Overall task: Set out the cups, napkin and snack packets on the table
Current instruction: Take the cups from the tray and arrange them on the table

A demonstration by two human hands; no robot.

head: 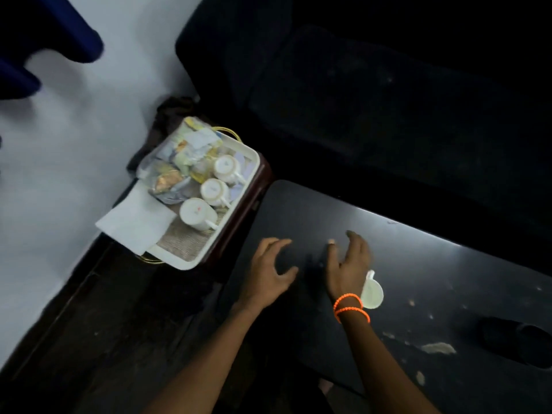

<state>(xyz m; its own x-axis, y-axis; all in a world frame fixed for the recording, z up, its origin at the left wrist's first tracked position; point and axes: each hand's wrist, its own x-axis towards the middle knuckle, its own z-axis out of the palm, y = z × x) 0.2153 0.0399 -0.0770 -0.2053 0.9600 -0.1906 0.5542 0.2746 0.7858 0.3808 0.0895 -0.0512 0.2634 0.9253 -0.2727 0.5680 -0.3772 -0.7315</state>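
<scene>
Head view: a dark worktop [418, 264] is seen with both hands held over its left end. The left hand [268, 270] is spread with fingers curled, empty; the right hand [348, 264], with orange bracelets [351, 307] at the wrist, is likewise spread and empty. One white cup [372, 291] lies on the worktop just beside the right wrist. A white tray [209, 243] is placed off the worktop's left edge, holding three cups [212, 189], snack packets [179, 156] and a white napkin [136, 224] overhanging its near corner.
</scene>
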